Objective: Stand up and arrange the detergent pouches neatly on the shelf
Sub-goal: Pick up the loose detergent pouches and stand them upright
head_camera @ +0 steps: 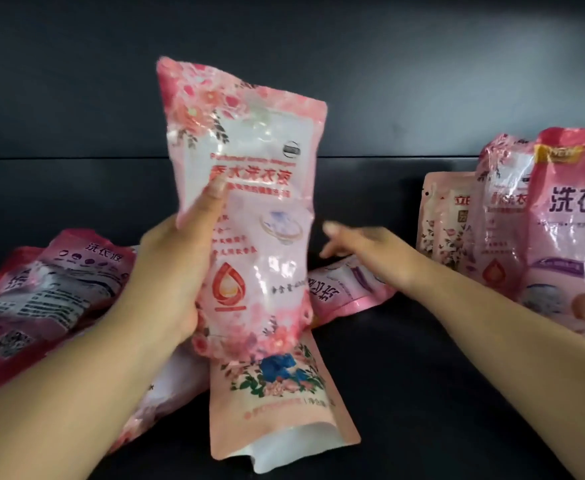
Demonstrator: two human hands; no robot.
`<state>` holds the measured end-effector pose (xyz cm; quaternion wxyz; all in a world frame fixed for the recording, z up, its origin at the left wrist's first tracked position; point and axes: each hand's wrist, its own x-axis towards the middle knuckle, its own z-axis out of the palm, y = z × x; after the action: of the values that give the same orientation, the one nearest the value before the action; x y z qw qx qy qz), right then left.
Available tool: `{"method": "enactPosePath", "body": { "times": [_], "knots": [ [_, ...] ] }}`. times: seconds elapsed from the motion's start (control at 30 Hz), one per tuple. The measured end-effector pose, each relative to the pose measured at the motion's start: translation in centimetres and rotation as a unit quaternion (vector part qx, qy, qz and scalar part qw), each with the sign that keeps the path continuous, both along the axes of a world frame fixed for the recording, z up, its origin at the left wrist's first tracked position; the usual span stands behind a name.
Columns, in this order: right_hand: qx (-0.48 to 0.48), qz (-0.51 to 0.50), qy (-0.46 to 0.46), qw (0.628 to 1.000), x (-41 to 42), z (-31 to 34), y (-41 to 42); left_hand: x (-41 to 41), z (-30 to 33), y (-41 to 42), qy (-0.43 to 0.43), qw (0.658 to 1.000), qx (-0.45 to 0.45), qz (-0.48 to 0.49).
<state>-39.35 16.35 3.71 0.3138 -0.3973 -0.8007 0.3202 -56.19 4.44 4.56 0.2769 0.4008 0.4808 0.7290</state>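
Note:
My left hand (176,271) grips a pink floral detergent pouch (249,188) and holds it upright above the dark shelf (422,375), thumb across its front. My right hand (363,247) reaches out just right of it with fingers extended, hovering over a pink pouch lying flat (346,289); whether it touches that pouch is unclear. Another pouch (277,403) lies flat below the held one. Several pouches lie in a heap at the left (48,292). Three pouches stand upright at the right (568,230).
The shelf's dark back wall (388,81) rises behind everything. Bare shelf surface shows between the flat pouches and the standing row, and at the front right.

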Motion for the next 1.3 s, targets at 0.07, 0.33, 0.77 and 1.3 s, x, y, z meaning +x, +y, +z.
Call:
{"method": "enactPosePath", "body": {
  "times": [0.07,0.33,0.77,1.3],
  "knots": [
    [0.016,-0.013,-0.112,0.993,1.2,-1.0,0.9,-0.8,0.4,-0.4,-0.010,0.998,0.030,0.046],
    [0.083,-0.013,-0.342,0.936,1.5,-3.0,2.4,-1.5,0.4,-0.2,-0.021,0.995,0.005,0.096],
    [0.221,-0.093,-0.343,0.908,-0.6,-2.5,1.8,-2.6,0.2,0.2,-0.040,0.993,0.010,0.107],
    [-0.024,-0.067,-0.373,0.925,-0.5,-0.2,2.1,-4.8,0.3,1.4,-0.016,0.991,-0.044,0.124]
  ]
}}
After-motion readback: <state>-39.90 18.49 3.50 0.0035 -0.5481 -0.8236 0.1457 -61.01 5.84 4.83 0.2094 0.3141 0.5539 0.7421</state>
